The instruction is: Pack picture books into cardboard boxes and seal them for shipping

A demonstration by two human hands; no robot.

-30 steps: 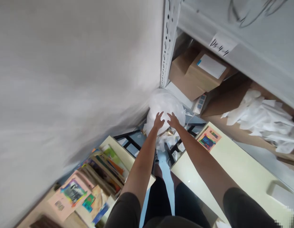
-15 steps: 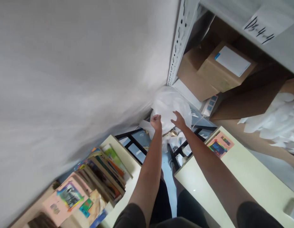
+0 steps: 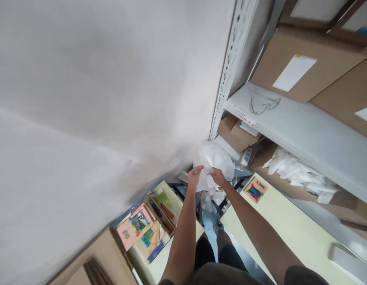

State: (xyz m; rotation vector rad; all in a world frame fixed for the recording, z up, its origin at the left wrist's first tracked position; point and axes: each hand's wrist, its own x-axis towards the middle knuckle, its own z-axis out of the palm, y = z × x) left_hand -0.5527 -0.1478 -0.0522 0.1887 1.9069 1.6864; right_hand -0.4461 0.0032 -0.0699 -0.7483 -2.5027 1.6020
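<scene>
Head view: bunching white plastic film [image 3: 215,158] just below shelf upright [image 3: 228,93], left hand [image 3: 195,177] and right hand [image 3: 218,177] near closed, fingers pinching film.

The left hand [image 3: 195,177] and the right hand [image 3: 218,177] sit close together, just below the middle of the crumpled white plastic film [image 3: 215,159], their fingers curled in and gathering it. The bare left forearm [image 3: 183,233] rises almost straight up to the film. The bare right forearm [image 3: 254,225] slants in from the right, out of a dark short sleeve [image 3: 303,277], and both wrists are only slightly bent.
</scene>
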